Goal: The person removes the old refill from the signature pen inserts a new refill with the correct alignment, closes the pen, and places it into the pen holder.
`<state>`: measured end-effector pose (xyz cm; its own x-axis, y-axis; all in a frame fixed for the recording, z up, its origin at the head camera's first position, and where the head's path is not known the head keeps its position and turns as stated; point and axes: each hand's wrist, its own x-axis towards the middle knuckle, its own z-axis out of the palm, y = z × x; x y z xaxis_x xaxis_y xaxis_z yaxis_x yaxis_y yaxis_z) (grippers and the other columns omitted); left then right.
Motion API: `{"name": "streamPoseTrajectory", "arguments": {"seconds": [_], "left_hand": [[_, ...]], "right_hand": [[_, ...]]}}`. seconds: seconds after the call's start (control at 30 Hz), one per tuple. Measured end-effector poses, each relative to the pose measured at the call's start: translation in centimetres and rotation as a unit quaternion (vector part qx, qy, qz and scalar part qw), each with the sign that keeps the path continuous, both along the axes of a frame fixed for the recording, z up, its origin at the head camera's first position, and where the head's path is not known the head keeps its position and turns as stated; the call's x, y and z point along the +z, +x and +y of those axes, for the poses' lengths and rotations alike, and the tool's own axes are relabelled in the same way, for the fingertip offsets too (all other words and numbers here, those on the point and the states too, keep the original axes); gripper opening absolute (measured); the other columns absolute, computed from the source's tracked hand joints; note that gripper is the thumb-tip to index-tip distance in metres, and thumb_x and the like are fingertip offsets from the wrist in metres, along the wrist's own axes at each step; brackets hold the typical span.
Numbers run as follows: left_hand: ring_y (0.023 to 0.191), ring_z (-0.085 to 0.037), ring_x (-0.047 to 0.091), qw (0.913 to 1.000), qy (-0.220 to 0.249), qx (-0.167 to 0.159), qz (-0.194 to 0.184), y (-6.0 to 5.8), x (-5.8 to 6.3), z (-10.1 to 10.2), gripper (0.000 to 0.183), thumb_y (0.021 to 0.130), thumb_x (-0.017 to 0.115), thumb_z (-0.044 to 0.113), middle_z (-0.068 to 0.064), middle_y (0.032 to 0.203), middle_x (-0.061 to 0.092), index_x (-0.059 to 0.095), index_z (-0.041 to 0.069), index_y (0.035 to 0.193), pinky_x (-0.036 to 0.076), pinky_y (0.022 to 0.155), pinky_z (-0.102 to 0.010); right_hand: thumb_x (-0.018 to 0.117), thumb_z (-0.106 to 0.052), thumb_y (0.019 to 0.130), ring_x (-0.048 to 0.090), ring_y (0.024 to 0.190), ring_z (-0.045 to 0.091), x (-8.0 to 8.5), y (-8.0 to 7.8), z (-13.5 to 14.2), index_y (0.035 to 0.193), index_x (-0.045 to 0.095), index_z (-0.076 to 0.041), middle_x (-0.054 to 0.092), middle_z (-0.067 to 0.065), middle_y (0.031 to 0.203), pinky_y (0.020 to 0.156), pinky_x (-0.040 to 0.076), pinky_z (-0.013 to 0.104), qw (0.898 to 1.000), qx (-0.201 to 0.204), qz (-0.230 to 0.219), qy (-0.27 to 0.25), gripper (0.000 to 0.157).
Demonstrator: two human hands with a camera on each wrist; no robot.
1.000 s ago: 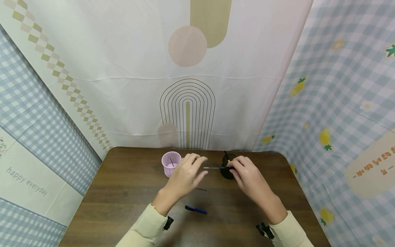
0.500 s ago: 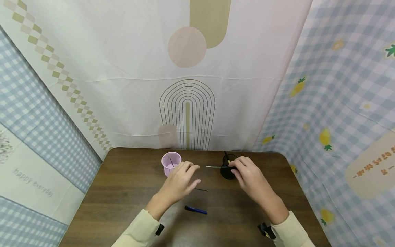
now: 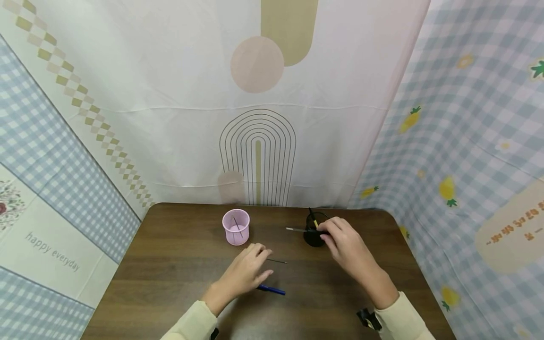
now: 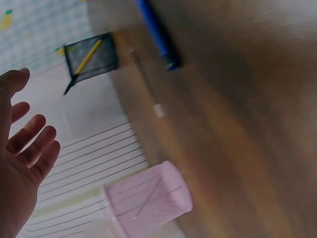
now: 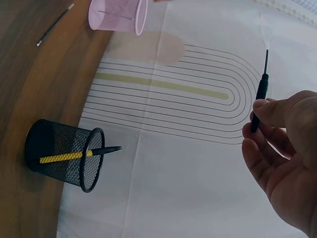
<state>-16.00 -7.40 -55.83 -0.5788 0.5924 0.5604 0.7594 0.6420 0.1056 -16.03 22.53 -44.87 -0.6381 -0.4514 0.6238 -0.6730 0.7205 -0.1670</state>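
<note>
My right hand (image 3: 350,248) pinches a slim black piece with a thin rod (image 5: 260,96) standing out of its end, like a pen part with its refill. It is held near the black mesh pen holder (image 5: 62,158). A yellow and black pen (image 5: 69,157) leans inside that holder. My left hand (image 3: 240,274) holds nothing, its fingers loosely bent. In the head view it covers part of a blue pen (image 3: 273,289) and one end of a thin pen refill (image 3: 278,261). The left wrist view shows both the blue pen (image 4: 156,29) and the refill (image 4: 144,79) lying on the table.
A pink pen holder (image 3: 236,233) stands at the back left of the brown wooden table (image 3: 170,255), with a thin dark stick (image 3: 237,225) in it. Printed cloth (image 3: 191,156) hangs behind the table, and blue checked cloth (image 3: 450,141) hangs on the right.
My left hand has moved away from the rod, down and left past the pink holder, towards the refill and blue pen. My right hand has shifted slightly right, still pinching the black piece.
</note>
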Motion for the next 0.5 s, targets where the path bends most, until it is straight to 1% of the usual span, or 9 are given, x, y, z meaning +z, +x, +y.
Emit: {"name": "streamPoseTrajectory", "arguments": {"seconds": [0.23, 0.4, 0.5], "left_hand": [[0.092, -0.018, 0.060, 0.9992, -0.019, -0.022, -0.028, 0.6, -2.6, 0.6, 0.053, 0.078, 0.089, 0.034, -0.003, 0.108, 0.063, 0.067, 0.008, 0.119, 0.054, 0.079, -0.035], [0.095, -0.017, 0.059, 0.9980, -0.039, -0.020, -0.045, 0.8, -4.2, 0.8, 0.055, 0.078, 0.088, 0.041, -0.002, 0.110, 0.063, 0.067, 0.010, 0.119, 0.054, 0.080, -0.034], [0.098, -0.019, 0.061, 0.9971, -0.057, -0.018, -0.046, 0.9, -4.9, 1.0, 0.055, 0.079, 0.087, 0.043, -0.002, 0.111, 0.063, 0.067, 0.012, 0.120, 0.055, 0.083, -0.035]], "right_hand": [[0.080, 0.004, 0.083, 0.064, 0.096, 0.017, -0.4, 0.0, 0.1, 0.103, 0.069, -0.008, 0.067, 0.002, 0.102, 0.077, 0.058, 0.034, 1.000, 0.002, -0.005, -0.006, 0.026], [0.080, 0.005, 0.082, 0.064, 0.096, 0.016, -0.6, 0.0, 0.2, 0.103, 0.069, -0.008, 0.067, 0.002, 0.101, 0.077, 0.058, 0.034, 1.000, 0.005, -0.002, -0.007, 0.027], [0.081, 0.005, 0.082, 0.063, 0.095, 0.016, -0.7, 0.0, 0.2, 0.102, 0.069, -0.009, 0.067, 0.002, 0.101, 0.077, 0.058, 0.033, 1.000, 0.005, -0.002, -0.008, 0.027]]}}
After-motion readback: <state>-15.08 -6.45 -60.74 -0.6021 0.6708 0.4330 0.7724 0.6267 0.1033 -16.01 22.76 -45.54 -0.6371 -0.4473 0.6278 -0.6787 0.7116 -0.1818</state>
